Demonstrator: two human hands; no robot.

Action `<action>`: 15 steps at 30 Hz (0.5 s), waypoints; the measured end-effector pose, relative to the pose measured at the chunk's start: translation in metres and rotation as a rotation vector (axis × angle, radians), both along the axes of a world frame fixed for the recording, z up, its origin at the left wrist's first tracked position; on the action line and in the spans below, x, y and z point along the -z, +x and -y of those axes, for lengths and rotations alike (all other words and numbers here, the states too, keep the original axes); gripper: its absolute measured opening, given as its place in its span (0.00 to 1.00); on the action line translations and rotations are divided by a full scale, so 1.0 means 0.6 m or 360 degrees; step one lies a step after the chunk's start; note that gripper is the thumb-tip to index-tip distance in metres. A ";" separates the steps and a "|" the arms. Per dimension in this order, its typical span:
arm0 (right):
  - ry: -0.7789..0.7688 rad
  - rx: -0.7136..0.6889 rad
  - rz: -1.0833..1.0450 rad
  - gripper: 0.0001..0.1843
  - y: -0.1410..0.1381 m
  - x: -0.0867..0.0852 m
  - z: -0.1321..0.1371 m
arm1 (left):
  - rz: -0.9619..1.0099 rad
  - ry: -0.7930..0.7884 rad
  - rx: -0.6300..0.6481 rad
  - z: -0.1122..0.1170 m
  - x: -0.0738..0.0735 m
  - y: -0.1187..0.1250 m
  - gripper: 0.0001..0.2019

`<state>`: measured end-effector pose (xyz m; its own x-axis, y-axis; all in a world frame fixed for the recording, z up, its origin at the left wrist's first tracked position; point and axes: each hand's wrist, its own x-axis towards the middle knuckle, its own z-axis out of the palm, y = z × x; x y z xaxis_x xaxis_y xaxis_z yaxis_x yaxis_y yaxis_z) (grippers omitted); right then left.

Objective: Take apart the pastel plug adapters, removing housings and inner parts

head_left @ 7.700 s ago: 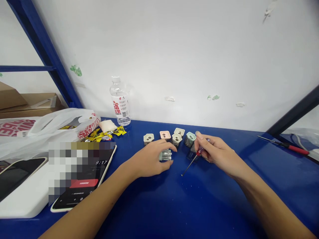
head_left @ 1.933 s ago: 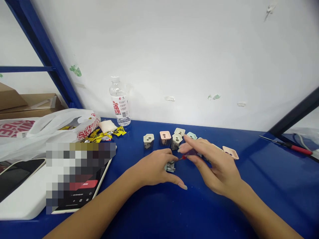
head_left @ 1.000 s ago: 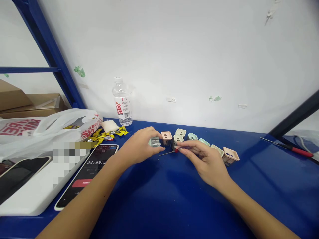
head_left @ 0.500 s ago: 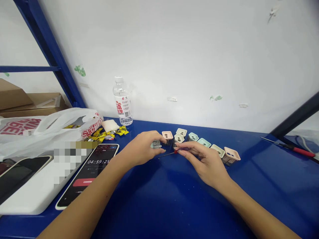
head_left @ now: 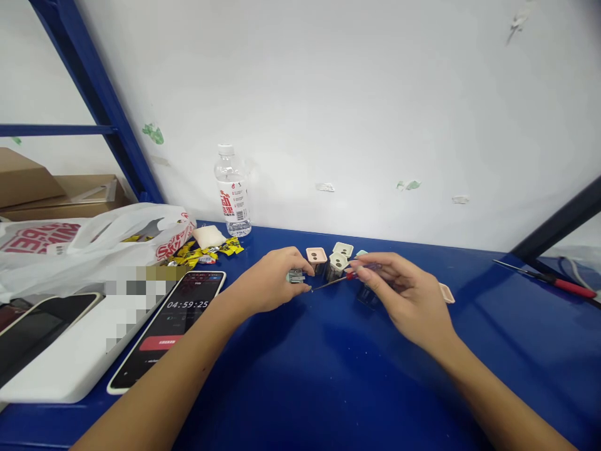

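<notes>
My left hand (head_left: 267,282) is closed around a small pencil sharpener (head_left: 295,275), whose metal sharpening part shows between thumb and fingers. In my right hand (head_left: 408,297) is a thin screwdriver (head_left: 350,275) with a red collar and a clear purplish handle, mostly covered by the fingers. Its shaft points left, the tip close to my left thumb and seemingly apart from the sharpener. Just beyond stand a pink two-hole sharpener (head_left: 316,255) and two cream ones, one behind (head_left: 344,249) and one in front (head_left: 338,263). My right hand hides most of the others.
A water bottle (head_left: 233,200) stands by the wall. On the left lie a phone with a timer (head_left: 188,313), a white box-like thing (head_left: 56,369), yellow wrappers (head_left: 188,255) and a plastic bag (head_left: 113,228). A red-handled tool (head_left: 570,287) lies far right on the blue table (head_left: 319,388).
My right hand has drawn back to the right with the screwdriver, so more of its shaft shows and more sharpeners are covered. My left hand has barely moved.
</notes>
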<state>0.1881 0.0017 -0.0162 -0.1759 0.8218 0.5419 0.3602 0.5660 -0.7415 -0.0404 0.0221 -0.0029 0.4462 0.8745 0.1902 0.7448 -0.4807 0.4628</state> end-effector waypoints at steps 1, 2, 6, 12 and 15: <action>0.0028 0.0037 -0.0028 0.09 0.003 -0.003 0.000 | -0.0005 -0.0008 0.0008 0.000 0.000 0.000 0.10; 0.0054 0.0079 -0.0048 0.10 0.005 -0.006 0.000 | -0.0005 -0.0014 0.0018 0.000 0.001 0.000 0.11; 0.0153 0.0182 -0.0106 0.09 0.007 -0.015 0.003 | 0.0044 -0.0004 0.0051 -0.001 0.007 0.002 0.14; 0.0199 0.0117 -0.0189 0.08 0.005 -0.018 0.006 | 0.0116 0.0032 0.0090 0.002 0.009 0.009 0.10; 0.0213 0.0112 -0.0209 0.08 0.006 -0.017 0.007 | 0.0103 0.0042 0.0111 0.004 0.008 0.012 0.09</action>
<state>0.1918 -0.0026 -0.0058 -0.0415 0.7485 0.6618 0.3075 0.6398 -0.7043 -0.0329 0.0198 -0.0076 0.4918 0.8361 0.2431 0.6782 -0.5429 0.4953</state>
